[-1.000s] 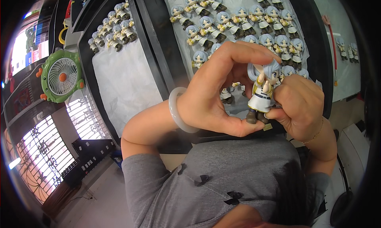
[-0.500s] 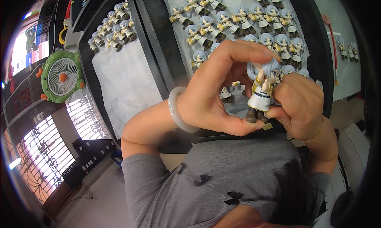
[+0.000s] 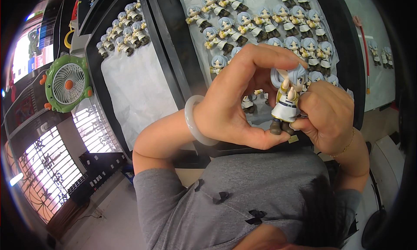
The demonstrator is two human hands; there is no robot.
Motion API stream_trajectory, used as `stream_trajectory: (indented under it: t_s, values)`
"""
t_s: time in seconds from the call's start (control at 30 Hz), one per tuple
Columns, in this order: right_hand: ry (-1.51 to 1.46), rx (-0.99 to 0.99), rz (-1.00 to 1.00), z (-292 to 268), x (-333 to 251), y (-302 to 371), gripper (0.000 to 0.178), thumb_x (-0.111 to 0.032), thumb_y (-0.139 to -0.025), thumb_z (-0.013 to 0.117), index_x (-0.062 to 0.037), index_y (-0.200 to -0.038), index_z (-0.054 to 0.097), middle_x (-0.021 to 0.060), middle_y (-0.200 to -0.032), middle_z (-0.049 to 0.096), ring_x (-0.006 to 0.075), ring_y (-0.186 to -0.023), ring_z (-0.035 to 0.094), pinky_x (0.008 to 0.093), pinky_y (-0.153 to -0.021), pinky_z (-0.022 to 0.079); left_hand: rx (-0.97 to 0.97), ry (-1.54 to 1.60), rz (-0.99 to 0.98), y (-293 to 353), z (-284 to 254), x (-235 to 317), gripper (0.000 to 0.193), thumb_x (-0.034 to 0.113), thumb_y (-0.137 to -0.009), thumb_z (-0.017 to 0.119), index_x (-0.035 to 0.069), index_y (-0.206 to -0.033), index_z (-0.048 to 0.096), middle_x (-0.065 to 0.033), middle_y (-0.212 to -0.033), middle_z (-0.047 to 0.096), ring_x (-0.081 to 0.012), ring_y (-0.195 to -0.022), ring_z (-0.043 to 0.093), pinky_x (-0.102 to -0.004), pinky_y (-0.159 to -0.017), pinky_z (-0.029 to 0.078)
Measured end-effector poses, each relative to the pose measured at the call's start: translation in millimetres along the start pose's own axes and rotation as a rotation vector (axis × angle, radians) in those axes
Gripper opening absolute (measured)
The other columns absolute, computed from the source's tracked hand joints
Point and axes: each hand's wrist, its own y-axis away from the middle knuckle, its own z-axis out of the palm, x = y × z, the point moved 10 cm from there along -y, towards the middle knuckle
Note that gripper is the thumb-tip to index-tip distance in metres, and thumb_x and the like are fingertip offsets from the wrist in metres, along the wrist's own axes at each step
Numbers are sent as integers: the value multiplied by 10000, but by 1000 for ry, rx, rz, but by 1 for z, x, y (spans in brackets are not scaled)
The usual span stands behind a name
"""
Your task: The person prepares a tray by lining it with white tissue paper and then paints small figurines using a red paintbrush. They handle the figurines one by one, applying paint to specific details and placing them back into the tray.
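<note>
A small figurine (image 3: 285, 105) with pale blue hair, a white outfit with yellow trim and dark boots is held upright over the near part of a tray. My left hand (image 3: 236, 100) spans it lengthwise, fingertips at the head and thumb under the boots. Against the figurine's right side, my right hand (image 3: 328, 111) is closed in a pinch at skirt height. A thin dark sliver shows between its thumb and finger, too small to name. The curled fingers hide the rest.
Rows of matching figurines (image 3: 265, 21) lie on white paper in the black tray (image 3: 345, 37). A second tray (image 3: 158, 45) at left holds more on paper. A green fan (image 3: 68, 84) stands at far left. At right are a thin red-handled brush (image 3: 365, 54) and several figurines (image 3: 385, 56).
The figurine and both hands are almost still. At most, the figurine has turned very slightly in my left hand.
</note>
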Motion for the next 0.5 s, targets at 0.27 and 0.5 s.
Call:
stream_trajectory:
  t_s: [0.27, 0.5]
  values:
    - [16, 23, 6, 0, 1, 1, 290, -317, -725, 634, -49, -724, 522, 44, -570, 448, 190, -458, 456, 289, -392, 346, 10, -18, 9, 0, -1, 0, 734, 96, -578, 775, 7, -1184, 370, -140, -1170, 427, -153, -969, 496, -217, -622, 465]
    - [30, 20, 7, 0, 1, 0, 272, -305, -731, 624, -52, -723, 523, 41, -566, 439, 188, -456, 451, 289, -391, 344, 26, -29, -11, 0, -2, -1, 732, 102, -572, 782, 8, -1178, 381, -125, -1155, 431, -143, -943, 506, -215, -608, 463]
